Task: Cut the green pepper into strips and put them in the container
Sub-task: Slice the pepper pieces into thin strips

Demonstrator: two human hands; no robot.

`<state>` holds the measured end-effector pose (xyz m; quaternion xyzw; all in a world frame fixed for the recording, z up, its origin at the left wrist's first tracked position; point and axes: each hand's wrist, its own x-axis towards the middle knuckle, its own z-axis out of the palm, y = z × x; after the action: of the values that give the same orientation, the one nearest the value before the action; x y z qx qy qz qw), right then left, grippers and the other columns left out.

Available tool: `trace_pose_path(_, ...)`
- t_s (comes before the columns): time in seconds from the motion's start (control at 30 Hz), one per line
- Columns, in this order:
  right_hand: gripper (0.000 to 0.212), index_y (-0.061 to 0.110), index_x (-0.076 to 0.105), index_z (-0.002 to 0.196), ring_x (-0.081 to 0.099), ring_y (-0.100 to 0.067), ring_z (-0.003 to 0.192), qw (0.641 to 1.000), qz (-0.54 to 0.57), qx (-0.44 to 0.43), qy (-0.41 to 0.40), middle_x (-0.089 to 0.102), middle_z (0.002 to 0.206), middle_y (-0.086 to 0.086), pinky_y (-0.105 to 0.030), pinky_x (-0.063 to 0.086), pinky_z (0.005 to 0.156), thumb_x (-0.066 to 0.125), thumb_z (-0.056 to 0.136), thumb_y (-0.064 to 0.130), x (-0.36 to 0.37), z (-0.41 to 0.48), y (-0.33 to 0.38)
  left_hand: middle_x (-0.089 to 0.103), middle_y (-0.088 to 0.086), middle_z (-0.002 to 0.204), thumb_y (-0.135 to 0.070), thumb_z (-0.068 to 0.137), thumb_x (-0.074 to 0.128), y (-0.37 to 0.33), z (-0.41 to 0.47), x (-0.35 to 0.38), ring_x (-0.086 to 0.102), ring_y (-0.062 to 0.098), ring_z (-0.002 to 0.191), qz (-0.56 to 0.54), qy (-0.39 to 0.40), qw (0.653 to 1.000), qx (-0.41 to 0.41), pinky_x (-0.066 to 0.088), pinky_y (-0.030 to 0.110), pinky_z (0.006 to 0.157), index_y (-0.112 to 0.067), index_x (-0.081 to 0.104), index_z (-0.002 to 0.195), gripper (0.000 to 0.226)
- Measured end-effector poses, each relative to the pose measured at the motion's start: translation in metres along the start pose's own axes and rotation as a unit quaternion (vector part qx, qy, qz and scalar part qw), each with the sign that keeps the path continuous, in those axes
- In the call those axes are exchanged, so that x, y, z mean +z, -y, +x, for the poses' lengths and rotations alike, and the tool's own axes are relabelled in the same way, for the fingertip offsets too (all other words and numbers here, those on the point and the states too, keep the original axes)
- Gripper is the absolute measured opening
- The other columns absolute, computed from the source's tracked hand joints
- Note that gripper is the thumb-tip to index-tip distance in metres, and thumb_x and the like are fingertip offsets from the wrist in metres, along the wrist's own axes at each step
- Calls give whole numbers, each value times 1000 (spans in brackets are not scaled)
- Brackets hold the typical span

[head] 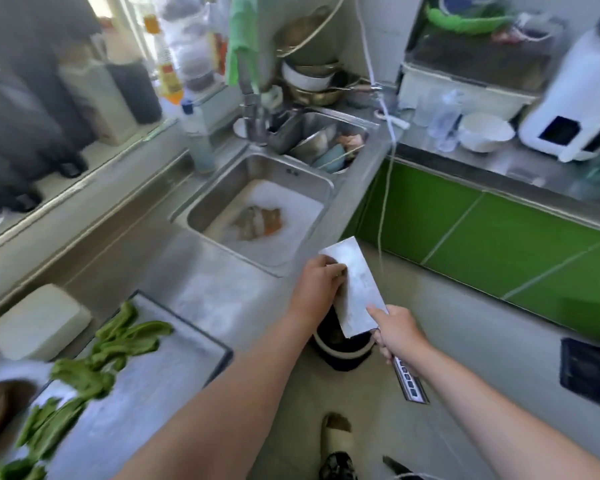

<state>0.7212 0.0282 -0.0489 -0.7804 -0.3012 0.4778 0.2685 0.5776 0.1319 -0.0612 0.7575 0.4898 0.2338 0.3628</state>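
Holding the cleaver [355, 289] above the bin [343, 355] (beyond counter [219, 292] edge): right hand [400, 332] grips handle, left hand [317, 287] pinches blade.

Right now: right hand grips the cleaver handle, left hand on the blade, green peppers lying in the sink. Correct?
Not quite. The green peppers lie on the cutting board at the left, not in the sink, which holds foamy water. The rest stands: right hand grips the cleaver handle, left hand on the blade. Head view shows it.
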Motion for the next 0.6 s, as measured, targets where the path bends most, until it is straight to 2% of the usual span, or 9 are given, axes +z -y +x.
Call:
trace_pose_path(0.07,33,9,54,83,40,-20,34,1000,-2,10,-30,50,52,-7,-24,35,42,52,101,37,-30,18,-8,61,9,125,-17,98,57,-18,24,26,54,23,113,19,28,999,7,31,17,84,-11,71,113,22)
trace_pose_path(0.2,41,-3,59,90,45,-24,35,997,-33,32,-66,52,52,-10,-27,39,43,50,99,37,-77,50,-21,62,8,121,-13,96,57,-32,61,73,56,24,110,44,65,997,6,37,22,83,-16,72,111,21)
trace_pose_path(0.33,39,8,54,76,47,-24,32,992,-79,46,-92,53,50,-9,-26,42,40,48,99,38,-106,78,-30,68,4,118,-12,92,63,-26,81,106,62,21,107,55,134,989,-27,47,29,90,-19,70,120,29)
trace_pose_path(0.43,39,11,50,71,45,-23,31,988,-99,56,-102,52,48,-6,-23,39,40,47,99,38,-113,91,-33,69,3,117,-14,93,63,-12,88,115,62,22,110,109,187,975,-49,49,33,95,-15,71,117,26)
trace_pose_path(0.53,37,13,46,70,43,-22,32,989,-100,55,-97,49,50,-6,-21,38,41,47,98,37,-109,97,-31,62,5,132,-17,95,62,0,90,106,56,24,123,136,190,968,-89,44,35,106,-14,64,129,34)
trace_pose_path(0.6,37,14,46,72,42,-21,32,989,-107,49,-91,48,54,-6,-20,36,40,48,99,39,-104,98,-25,61,3,134,-18,96,60,7,87,94,55,22,125,137,180,970,-92,43,33,106,-15,63,132,37)
